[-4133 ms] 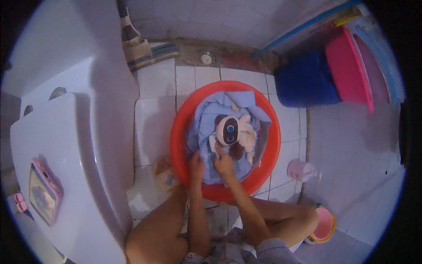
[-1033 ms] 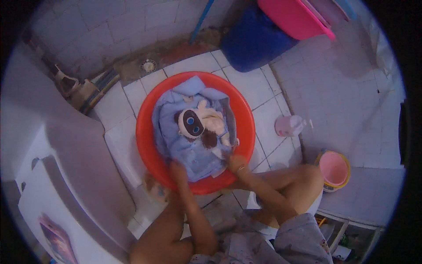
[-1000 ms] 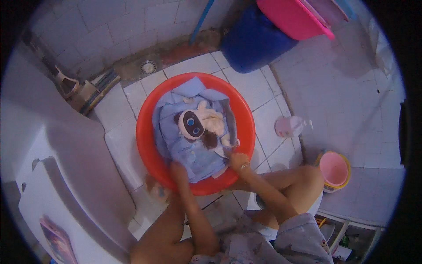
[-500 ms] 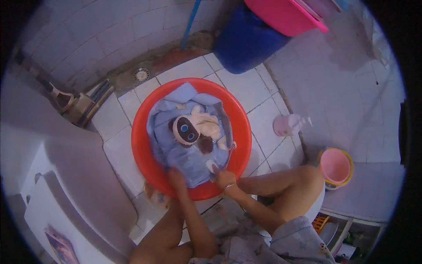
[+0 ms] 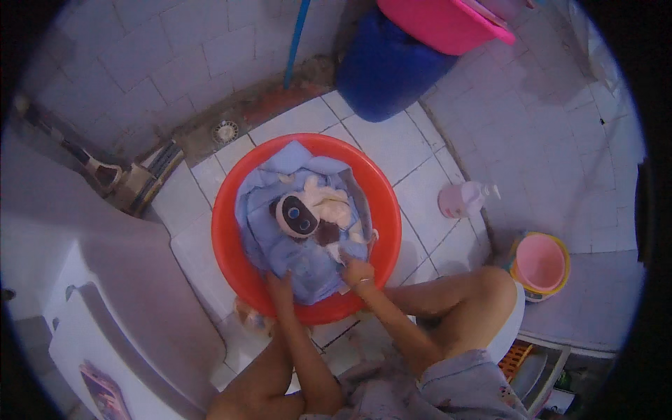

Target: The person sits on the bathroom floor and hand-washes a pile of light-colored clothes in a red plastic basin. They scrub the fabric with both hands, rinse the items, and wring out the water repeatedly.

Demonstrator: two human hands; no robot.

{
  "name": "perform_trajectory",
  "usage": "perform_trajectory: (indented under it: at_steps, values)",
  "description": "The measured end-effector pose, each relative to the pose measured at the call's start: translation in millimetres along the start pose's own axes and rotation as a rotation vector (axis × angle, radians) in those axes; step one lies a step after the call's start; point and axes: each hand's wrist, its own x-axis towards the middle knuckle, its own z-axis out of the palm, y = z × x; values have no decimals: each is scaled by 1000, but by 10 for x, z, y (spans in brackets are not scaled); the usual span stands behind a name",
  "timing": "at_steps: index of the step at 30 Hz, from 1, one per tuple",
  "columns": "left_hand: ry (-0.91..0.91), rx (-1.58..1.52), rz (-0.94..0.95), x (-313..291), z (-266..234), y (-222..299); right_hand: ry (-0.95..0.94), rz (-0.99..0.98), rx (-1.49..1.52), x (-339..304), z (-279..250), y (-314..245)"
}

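Red basin (image 5: 389, 213): sits on the tiled floor (image 5: 420, 178), just beyond the bent legs (image 5: 458, 304), probably for easy reach with both hands.
Blue cloth (image 5: 253, 203): lies bunched inside the red basin, folded over at the far side; apparently kept together by the wall around it.
Cream animal figure (image 5: 297, 215): lies in the red basin on top of the blue cloth, dark face upward; toy or sewn-on piece, cannot tell.
Left hand (image 5: 280, 287): rests at the near-left edge of the blue cloth, perhaps to steady it; fingers partly hidden, cannot tell open from closed.
Right hand (image 5: 358, 271): works at the near-right side, fingers curled tight, seemingly around a raised bunch of blue cloth, likely for a firm hold.
Small white piece (image 5: 334, 251): just beside the right thumb; too blurred to identify.
Pump bottle (image 5: 460, 201): stands near the right wall, apart from the red basin, seemingly within reach.
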Motion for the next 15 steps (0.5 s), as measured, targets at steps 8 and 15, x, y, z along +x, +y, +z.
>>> perform_trajectory:
  at_steps: [8, 15]
  values:
    - [-71, 42, -156, 32, -213, 286, -32, -192, -65, -129, 257, -57]
    - [-39, 84, -164, -51, -75, 228, -90, -131, -145, -232, 315, -173]
